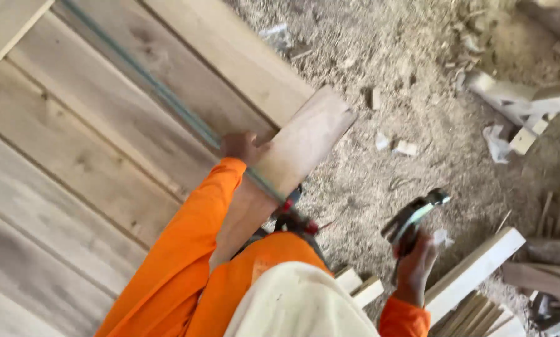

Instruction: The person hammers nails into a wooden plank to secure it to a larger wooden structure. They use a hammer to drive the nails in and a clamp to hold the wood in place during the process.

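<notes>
My left hand (242, 146) presses flat, fingers loose, on the short plank (286, 168), its long axis running near-left to far-right. My right hand (417, 259), fist closed around a hammer (411, 221), sits well right of it, so left is nearer.

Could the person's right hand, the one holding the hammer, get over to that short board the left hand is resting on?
Probably yes. The right hand holds a hammer beside the body, with only open air between it and the short board. The left hand presses on the board's left edge, leaving the rest bare.
</notes>
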